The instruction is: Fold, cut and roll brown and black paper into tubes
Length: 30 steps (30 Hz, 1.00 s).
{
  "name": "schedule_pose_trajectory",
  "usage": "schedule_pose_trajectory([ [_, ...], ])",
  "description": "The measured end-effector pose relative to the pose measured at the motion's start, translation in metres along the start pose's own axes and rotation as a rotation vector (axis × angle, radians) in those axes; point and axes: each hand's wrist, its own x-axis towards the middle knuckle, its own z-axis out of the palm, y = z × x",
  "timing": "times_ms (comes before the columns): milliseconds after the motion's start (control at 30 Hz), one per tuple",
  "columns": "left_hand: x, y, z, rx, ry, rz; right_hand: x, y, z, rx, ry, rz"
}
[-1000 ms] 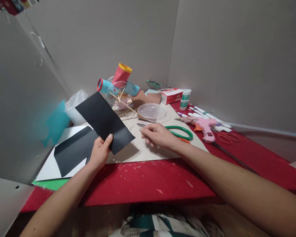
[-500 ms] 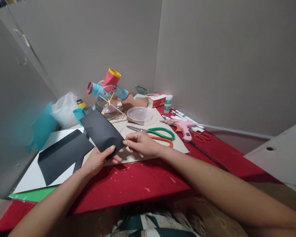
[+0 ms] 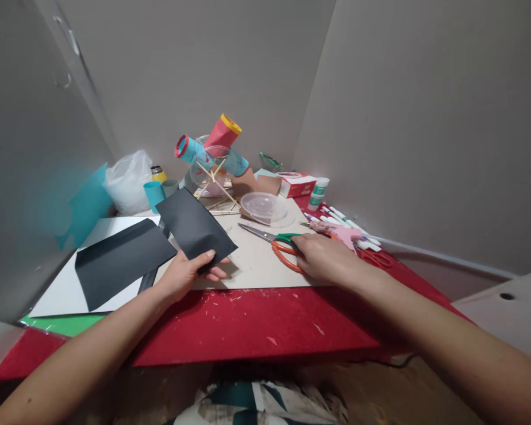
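My left hand [image 3: 193,273] pinches a black sheet of paper [image 3: 193,221] by its near corner, thumb on top and fingers beneath. Over the handles of a pair of scissors [image 3: 285,248] is my right hand [image 3: 321,255], closed around the green loop; the orange loop shows beside the fingers. The scissors lie on a beige board [image 3: 243,265] with their blades pointing left. Another black sheet [image 3: 124,260], creased near its edge, rests on white paper [image 3: 55,295] left of my left hand.
Behind the hands stands a wheel-like model [image 3: 212,162] of plastic discs, sticks and coloured tubes. A clear lid [image 3: 265,206] lies before it. To the right are a pink glue gun [image 3: 343,235], markers [image 3: 351,221], red-handled scissors [image 3: 376,258] and small tubs [image 3: 318,193]. A plastic bag [image 3: 128,182] sits left.
My right hand has let go of the black sheet's corner and moved right onto the scissors' handles. My left hand still holds the sheet. The view has shifted slightly.
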Motion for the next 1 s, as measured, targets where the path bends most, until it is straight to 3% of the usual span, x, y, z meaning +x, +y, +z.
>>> schedule_pose_trajectory([
  [267, -0.005, 0.010, -0.001, -0.107, 0.033, 0.071, 0.013, -0.005, -0.014, -0.063, -0.119, 0.055],
  [433, -0.009, 0.018, -0.002, -0.152, 0.040, 0.139, -0.002, -0.009, -0.015, -0.060, -0.072, 0.035],
  [567, -0.013, 0.023, -0.002, -0.191, 0.030, 0.166, -0.025, -0.014, -0.006, 0.378, 0.118, -0.137],
  [667, -0.016, 0.028, 0.000, -0.219, 0.038, 0.170, -0.044, -0.025, -0.001, 0.659, 0.163, -0.185],
  [833, -0.023, 0.034, -0.001, -0.234, 0.020, 0.188, -0.068, -0.047, -0.004, 0.712, 0.105, -0.196],
  [1000, -0.029, 0.038, -0.001, -0.235, 0.005, 0.206, -0.072, -0.058, -0.006, 0.693, 0.123, -0.223],
])
